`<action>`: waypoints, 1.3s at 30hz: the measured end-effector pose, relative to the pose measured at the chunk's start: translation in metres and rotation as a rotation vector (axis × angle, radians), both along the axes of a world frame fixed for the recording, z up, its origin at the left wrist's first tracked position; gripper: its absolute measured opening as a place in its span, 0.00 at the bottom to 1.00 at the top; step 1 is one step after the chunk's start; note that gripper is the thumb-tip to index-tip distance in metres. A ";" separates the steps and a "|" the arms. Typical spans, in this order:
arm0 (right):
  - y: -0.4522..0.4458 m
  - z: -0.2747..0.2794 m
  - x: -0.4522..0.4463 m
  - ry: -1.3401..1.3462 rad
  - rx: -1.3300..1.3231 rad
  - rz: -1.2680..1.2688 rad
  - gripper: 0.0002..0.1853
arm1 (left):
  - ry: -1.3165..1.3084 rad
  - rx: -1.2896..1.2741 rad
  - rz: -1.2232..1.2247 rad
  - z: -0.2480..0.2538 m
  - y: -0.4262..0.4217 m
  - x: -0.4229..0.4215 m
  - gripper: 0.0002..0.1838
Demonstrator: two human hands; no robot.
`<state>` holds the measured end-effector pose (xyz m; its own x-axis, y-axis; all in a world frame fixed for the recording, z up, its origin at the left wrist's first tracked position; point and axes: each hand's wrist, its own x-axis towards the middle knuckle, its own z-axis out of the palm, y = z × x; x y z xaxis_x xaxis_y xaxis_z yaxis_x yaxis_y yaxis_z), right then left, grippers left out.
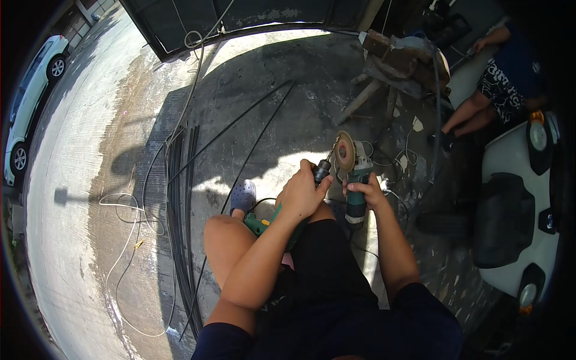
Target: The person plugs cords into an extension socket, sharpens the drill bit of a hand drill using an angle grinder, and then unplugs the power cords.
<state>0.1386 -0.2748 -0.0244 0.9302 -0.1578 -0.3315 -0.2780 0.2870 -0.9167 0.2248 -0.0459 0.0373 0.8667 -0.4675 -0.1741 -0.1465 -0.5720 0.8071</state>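
My left hand (303,191) is closed around the front of a green drill, near its black chuck (322,172). The drill's green body (255,224) shows below that hand, between my legs, partly hidden by my forearm. A thin drill bit (331,155) points up from the chuck beside the grinder's disc (344,152); whether the two touch I cannot tell. Wrapped round the body of a green and black angle grinder (356,208), my right hand (371,191) holds it upright, the disc at the top facing left.
Long dark metal bars (180,222) lie on the ground to the left, beside a looping cable (139,210). A rusty vise on a wooden stand (396,60) is at the upper right. Another person (507,78) sits behind it. A white vehicle (510,156) stands right.
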 end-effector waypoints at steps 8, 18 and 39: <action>-0.001 0.000 0.002 0.011 -0.010 -0.004 0.22 | 0.028 0.003 0.008 -0.002 0.000 -0.001 0.30; -0.004 0.000 0.005 0.019 -0.040 -0.003 0.24 | 0.015 0.002 -0.009 0.003 0.001 0.000 0.28; -0.004 -0.002 0.006 0.014 -0.057 -0.004 0.22 | 0.012 0.011 -0.004 -0.001 0.001 0.001 0.28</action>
<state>0.1448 -0.2787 -0.0267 0.9247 -0.1811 -0.3350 -0.2900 0.2353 -0.9277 0.2255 -0.0453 0.0361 0.8628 -0.4687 -0.1897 -0.1387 -0.5802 0.8026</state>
